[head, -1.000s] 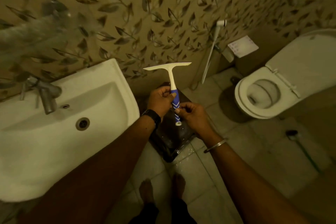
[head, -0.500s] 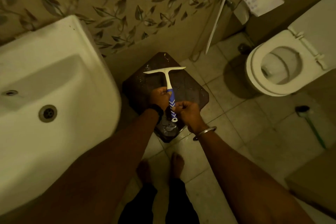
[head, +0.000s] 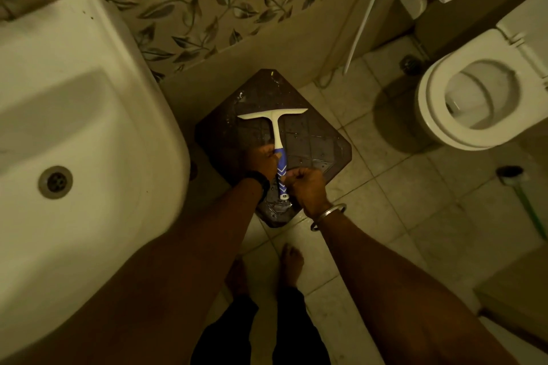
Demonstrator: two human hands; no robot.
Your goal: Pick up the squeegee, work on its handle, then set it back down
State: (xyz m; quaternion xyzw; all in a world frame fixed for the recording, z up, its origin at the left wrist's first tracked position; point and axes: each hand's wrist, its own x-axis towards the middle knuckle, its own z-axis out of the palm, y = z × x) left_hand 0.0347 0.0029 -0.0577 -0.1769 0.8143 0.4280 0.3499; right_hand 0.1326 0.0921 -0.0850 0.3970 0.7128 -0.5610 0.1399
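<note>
Your left hand [head: 262, 158] is curled round the upper part of the blue handle [head: 281, 161] of the squeegee [head: 277, 133], and your right hand [head: 307, 188] pinches the handle lower down with its fingers folded in. The squeegee lies over the dark stool [head: 314, 139], blade toward the stool's far corner, though whether it touches the stool cannot be told. The sink [head: 89, 127] is left of the stool and the toilet [head: 430, 115] right of it.

Single head view, wide-angle, looking steeply down; stool [head: 311, 139] close below, sink [head: 89, 24] left, toilet [head: 439, 127] right.
</note>
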